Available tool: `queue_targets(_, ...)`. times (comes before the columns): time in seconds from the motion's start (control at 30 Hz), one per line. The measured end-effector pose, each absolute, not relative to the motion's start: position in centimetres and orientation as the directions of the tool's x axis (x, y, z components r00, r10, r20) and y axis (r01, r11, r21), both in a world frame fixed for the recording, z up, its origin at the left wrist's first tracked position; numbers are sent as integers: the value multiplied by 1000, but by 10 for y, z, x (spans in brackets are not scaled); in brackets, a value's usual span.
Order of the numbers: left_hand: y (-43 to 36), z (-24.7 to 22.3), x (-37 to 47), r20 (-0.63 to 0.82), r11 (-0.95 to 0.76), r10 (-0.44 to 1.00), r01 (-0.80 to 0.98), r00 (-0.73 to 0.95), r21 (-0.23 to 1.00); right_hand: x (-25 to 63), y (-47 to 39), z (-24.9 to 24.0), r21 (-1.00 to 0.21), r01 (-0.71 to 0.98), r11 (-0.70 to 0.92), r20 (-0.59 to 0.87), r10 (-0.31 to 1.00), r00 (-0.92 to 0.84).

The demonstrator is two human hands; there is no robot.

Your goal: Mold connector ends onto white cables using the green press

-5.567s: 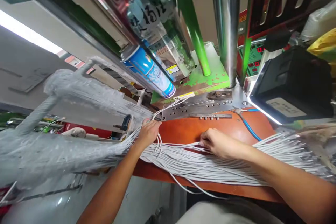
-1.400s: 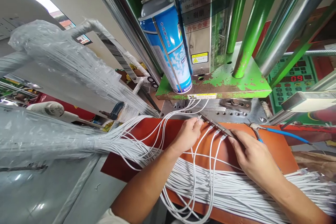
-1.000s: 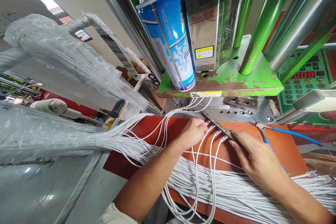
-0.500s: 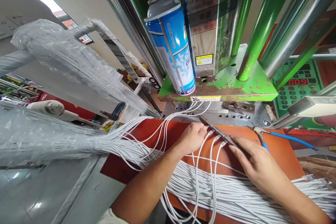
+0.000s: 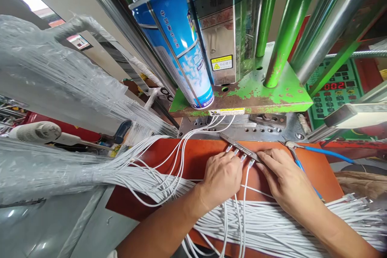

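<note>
A narrow metal bar (image 5: 238, 147) lies slantwise over the orange board, with several white cable connectors (image 5: 243, 157) seated along its near edge. My right hand (image 5: 282, 175) grips the bar's right end between thumb and fingers. Just left of it, my left hand (image 5: 223, 173) is closed around the white cables (image 5: 245, 193) below the connectors; its fingertips are partly hidden. Those cables hang down over a thick bundle of white cables (image 5: 272, 221) running across the board. More white cables (image 5: 193, 133) run under the green press plate in front of me.
A blue spray can (image 5: 181, 48) stands on the green press plate (image 5: 256, 96). Blue-handled pliers (image 5: 326, 153) lie right of my right hand on the orange board (image 5: 320, 173). Plastic-wrapped cable bundles (image 5: 60, 177) extend left. A green control panel (image 5: 335, 88) shows red digits.
My left hand has moved down from the bar's upper left to the cables below the connectors. My right hand keeps the bar. The view has shifted, and the display went from 009 to 002.
</note>
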State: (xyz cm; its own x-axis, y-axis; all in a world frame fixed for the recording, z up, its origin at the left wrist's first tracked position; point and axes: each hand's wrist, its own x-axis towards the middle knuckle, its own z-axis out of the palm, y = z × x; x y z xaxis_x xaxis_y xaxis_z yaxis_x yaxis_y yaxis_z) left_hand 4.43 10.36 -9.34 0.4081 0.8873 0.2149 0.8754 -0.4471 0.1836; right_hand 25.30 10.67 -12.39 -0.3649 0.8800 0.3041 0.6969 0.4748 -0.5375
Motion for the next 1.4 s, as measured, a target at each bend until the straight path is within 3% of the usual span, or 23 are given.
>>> queue_targets(0.2,103,-89,44,226,-475,869,870,441,133,252,108,-128,-483,724,493,297,870,-395)
queue_targets(0.83,100,-102,57,186,-494,868,831,460,253,250,110,-127,-478,735,480,242,877,-415)
queue_targets(0.9,103,-99,56,168,-483,876,825,453,293,249,110,-127,-468,743,479,241,878,-414)
queue_targets(1.0,111,-94,50,193,-453,891,771,411,447,248,109,-125,-475,742,473,254,881,-399)
queue_targets(1.13,123,-81,29,342,-335,928,730,148,595,249,110,-125,-535,698,476,295,879,-374)
queue_targets(1.2,129,-73,15,418,-290,908,769,33,569,251,110,-126,-566,670,481,315,877,-363)
queue_targets(1.27,134,-68,4,467,-283,884,820,22,498,252,111,-129,-586,653,480,321,877,-358)
queue_targets(1.4,149,-71,-3,391,-233,918,879,58,416,252,114,-133,-593,640,489,335,873,-356)
